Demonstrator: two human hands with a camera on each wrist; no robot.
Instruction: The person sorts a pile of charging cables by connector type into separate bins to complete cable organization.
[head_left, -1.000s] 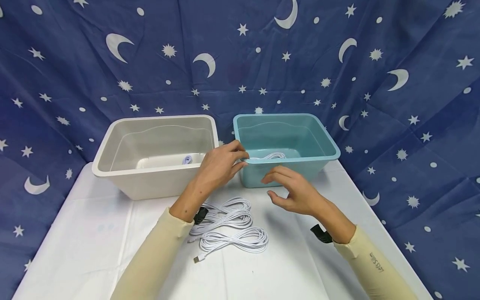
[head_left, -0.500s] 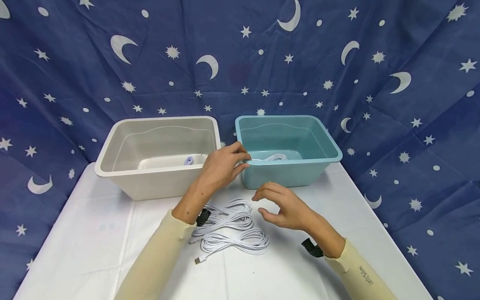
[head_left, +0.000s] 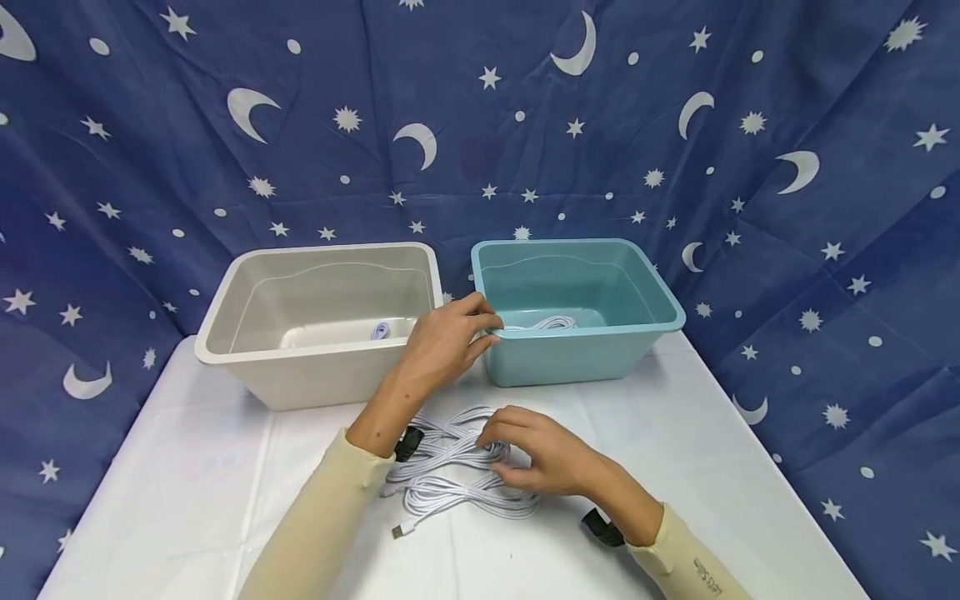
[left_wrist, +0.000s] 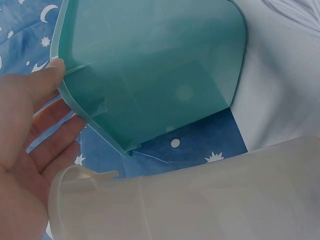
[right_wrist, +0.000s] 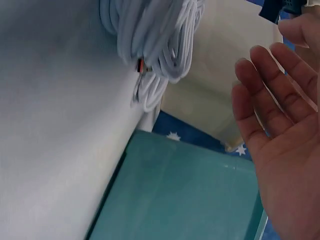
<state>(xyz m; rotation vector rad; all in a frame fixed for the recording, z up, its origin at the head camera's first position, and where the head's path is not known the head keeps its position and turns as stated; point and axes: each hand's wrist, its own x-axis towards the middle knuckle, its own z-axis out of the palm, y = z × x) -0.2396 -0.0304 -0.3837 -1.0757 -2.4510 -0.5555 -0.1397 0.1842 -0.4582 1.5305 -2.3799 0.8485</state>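
My left hand [head_left: 447, 340] is at the near left corner of a teal plastic bin [head_left: 577, 358]. In the left wrist view, the thumb and fingers of that hand [left_wrist: 22, 130] pinch the bin's rim. On the table, several coiled white cables [head_left: 427, 497] lie bundled together, one ending in a USB plug [head_left: 397, 531]. Over their right side hovers my right hand [head_left: 543, 454], fingers bent loosely. Its palm [right_wrist: 285, 160] holds nothing in the right wrist view, where the cable coils [right_wrist: 145, 35] are apart from the fingers.
Left of the teal bin stands a larger beige bin [head_left: 300, 379] with a small pale coiled cable [head_left: 380, 331] inside. A white coiled cable [head_left: 553, 322] lies in the teal bin. Behind both hangs a blue curtain [head_left: 450, 100] with moons and stars. A white cloth [head_left: 180, 483] covers the table.
My right hand has moved from in front of the teal bin down and left, to over the white cables. My left hand has stayed on the bin's rim.
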